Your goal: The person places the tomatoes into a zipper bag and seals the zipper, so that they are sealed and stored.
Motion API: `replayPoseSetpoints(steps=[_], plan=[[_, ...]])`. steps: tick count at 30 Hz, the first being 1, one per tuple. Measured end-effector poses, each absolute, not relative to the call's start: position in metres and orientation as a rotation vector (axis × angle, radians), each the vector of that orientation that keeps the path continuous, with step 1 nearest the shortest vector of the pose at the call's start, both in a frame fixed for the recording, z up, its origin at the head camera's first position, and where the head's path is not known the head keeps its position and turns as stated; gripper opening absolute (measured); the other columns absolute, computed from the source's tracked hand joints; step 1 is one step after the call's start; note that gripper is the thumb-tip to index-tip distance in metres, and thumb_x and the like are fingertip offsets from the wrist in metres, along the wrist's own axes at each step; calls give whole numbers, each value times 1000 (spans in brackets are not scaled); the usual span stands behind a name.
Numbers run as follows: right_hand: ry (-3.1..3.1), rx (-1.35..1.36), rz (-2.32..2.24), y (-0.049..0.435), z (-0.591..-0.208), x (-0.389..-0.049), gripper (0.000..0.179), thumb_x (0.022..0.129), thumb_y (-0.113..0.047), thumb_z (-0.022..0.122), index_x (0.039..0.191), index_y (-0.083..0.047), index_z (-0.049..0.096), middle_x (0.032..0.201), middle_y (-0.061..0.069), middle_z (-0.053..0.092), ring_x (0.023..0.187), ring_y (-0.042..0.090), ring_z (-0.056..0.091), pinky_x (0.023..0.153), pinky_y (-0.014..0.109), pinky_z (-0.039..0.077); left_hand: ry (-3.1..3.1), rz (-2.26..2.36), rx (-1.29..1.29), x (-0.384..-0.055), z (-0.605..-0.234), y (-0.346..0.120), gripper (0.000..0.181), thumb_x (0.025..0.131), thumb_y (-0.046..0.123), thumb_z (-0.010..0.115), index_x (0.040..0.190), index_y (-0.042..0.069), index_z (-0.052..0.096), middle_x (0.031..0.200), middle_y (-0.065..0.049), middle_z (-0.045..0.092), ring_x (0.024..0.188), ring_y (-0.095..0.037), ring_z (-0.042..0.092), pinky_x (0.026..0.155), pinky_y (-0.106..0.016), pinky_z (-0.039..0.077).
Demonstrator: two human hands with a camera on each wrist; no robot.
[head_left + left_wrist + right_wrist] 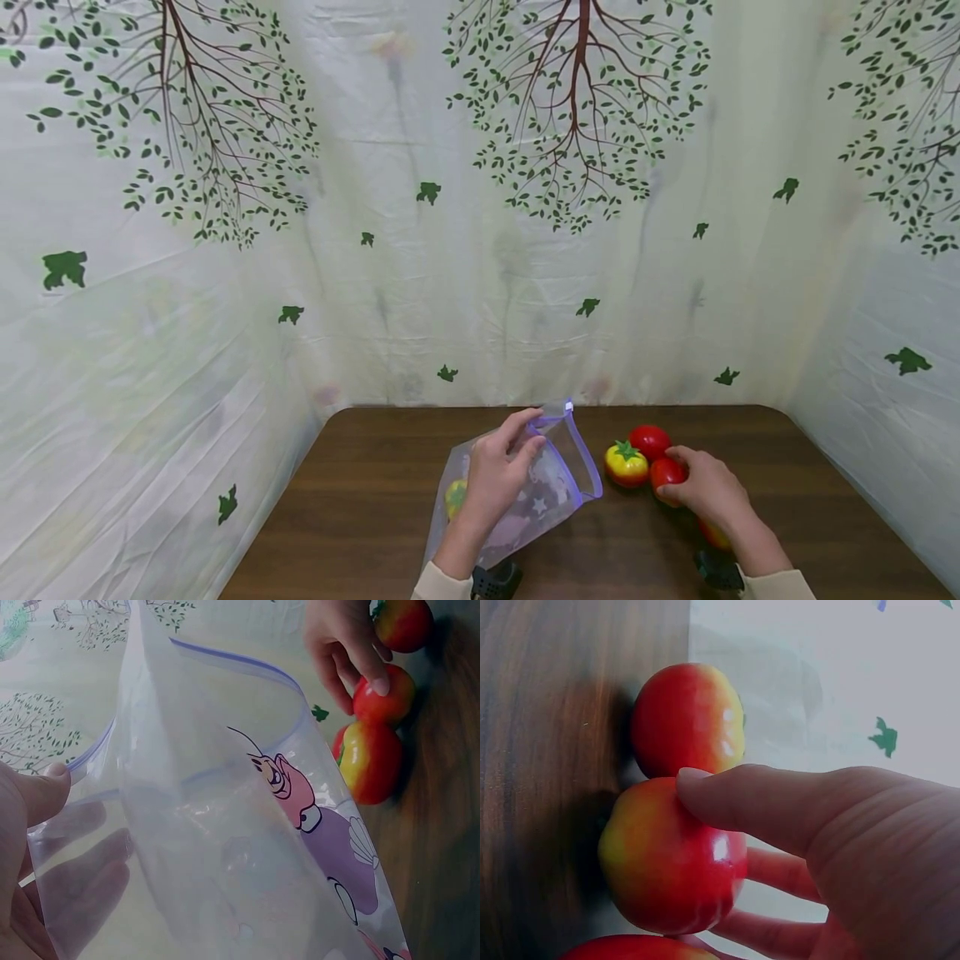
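My left hand (498, 471) pinches the rim of a clear zip bag (536, 508) with a purple edge; its mouth gapes toward the right. Something yellow-green (455, 498) shows inside. Cartoon figures (337, 855) are printed on the bag in the left wrist view. With thumb and fingers, my right hand (712, 492) grips a red tomato (671, 862), glossy with a yellowish side. Close by are a yellow-and-red tomato (626, 467) with a green leafy top and another red tomato (649, 440). One more red-yellow tomato (715, 535) is partly hidden by the right wrist.
The brown wooden table (367, 492) carries everything. A pale curtain (510, 333) printed with trees and leaves hangs behind the table's back edge and along both sides. Dark wrist devices, such as the left one (497, 581), sit at both sleeves.
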State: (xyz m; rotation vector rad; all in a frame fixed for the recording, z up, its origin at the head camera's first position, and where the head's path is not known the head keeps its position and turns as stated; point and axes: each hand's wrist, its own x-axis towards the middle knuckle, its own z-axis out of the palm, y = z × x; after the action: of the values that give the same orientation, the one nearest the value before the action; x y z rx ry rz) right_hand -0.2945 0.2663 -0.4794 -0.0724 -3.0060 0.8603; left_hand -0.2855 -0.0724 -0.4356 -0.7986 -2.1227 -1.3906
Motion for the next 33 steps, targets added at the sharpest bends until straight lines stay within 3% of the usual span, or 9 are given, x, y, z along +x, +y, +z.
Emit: replayPoseSetpoints(steps=[6, 21, 28, 33], plan=[[-3019, -87, 831, 264, -480, -292, 79, 73, -40, 89, 136, -4, 58, 120, 25, 62, 94, 35, 58, 68, 54, 51, -2121, -1391, -794, -285, -435, -72, 36, 97, 26, 68, 133, 27, 62, 116, 4, 72, 90, -8, 67, 84, -30, 57], [-3039, -79, 790, 265, -483, -294, 86, 70, -41, 90, 139, -3, 55, 117, 23, 64, 92, 34, 58, 67, 56, 51, -2106, -1363, -798, -287, -437, -72, 34, 98, 26, 67, 132, 26, 63, 108, 0, 74, 78, -8, 63, 76, -29, 58], [-3033, -73, 793, 265, -484, -295, 85, 71, -40, 90, 138, -3, 56, 118, 24, 63, 93, 34, 58, 70, 58, 51, -2102, -1365, -808, -287, -436, -72, 35, 98, 25, 67, 132, 17, 64, 111, -4, 74, 83, -8, 65, 79, -30, 58], [-3022, -62, 797, 267, -483, -295, 82, 71, -39, 90, 137, -3, 56, 118, 23, 63, 92, 34, 58, 69, 56, 51, -2098, -1348, -813, -287, -436, -71, 35, 98, 24, 68, 131, 16, 64, 111, -3, 74, 81, -8, 64, 78, -30, 58]])
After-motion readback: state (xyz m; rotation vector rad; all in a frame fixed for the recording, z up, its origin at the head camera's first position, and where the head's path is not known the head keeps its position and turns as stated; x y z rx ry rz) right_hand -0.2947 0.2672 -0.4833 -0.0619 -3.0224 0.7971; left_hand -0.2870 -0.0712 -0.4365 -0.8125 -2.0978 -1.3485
